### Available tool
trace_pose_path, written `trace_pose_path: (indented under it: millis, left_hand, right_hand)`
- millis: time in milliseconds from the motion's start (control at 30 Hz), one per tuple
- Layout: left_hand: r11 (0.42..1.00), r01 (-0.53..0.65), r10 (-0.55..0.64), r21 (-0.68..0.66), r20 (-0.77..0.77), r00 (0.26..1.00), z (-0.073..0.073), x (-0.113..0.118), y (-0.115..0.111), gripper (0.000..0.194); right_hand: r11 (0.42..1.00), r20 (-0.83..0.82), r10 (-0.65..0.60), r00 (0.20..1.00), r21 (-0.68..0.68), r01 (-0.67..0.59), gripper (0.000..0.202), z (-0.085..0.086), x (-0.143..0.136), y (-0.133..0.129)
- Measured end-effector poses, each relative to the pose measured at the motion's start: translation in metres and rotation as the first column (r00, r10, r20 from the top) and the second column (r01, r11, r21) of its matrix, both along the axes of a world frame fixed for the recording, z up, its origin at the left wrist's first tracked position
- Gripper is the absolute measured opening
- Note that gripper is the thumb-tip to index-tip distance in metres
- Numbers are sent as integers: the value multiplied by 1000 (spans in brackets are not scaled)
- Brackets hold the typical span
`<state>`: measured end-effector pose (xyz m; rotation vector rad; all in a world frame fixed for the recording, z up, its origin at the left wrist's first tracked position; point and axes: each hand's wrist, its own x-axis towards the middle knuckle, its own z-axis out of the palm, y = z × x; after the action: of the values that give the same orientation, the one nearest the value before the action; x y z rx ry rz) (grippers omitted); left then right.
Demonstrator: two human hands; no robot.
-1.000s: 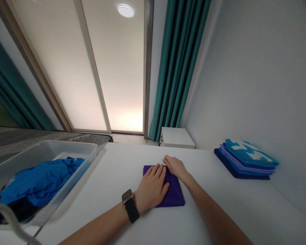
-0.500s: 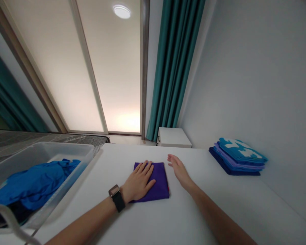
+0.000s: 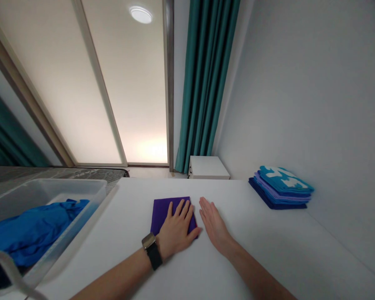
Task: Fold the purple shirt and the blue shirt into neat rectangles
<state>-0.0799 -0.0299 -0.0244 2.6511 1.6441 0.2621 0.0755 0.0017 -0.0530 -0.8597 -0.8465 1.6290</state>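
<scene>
Cloth (image 3: 163,211) lies folded, deep purple, flat and nearly square.

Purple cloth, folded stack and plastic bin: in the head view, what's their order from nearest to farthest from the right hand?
From the right hand:
1. Purple cloth: just to its left, under the left hand.
2. Folded stack: to its right, near the wall.
3. Plastic bin: far left, holding blue fabric.
</scene>
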Motion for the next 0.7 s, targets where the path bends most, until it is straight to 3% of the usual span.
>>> trace_pose_path:
  millis: [200,367,467,600,700]
  left_hand:
    - [1000,-11,11,13,16,1000,-12,-1,2,68]
    - [999,15,-16,29,46,999,-9,-8,5,66]
    - [999,6,-11,52,87,996,-2,-33,11,62]
    - [997,-73,72,-3,181,981,-1,-87,16,59]
    - [984,-118,162,-131,406,899,-10,-121,15,62]
  right_hand:
    - [999,13,37,999,8,-37,65,-1,-6,-7]
    - [999,21,39,999,20,-39,65,-3,-6,-6]
    - [1000,23,20,1000,12,-20,65,-6,-2,-3]
    - [1000,43,-8,999,-10,8,63,-8,-3,6]
    - [999,79,-31,996,-25,33,66,-9,-10,16]
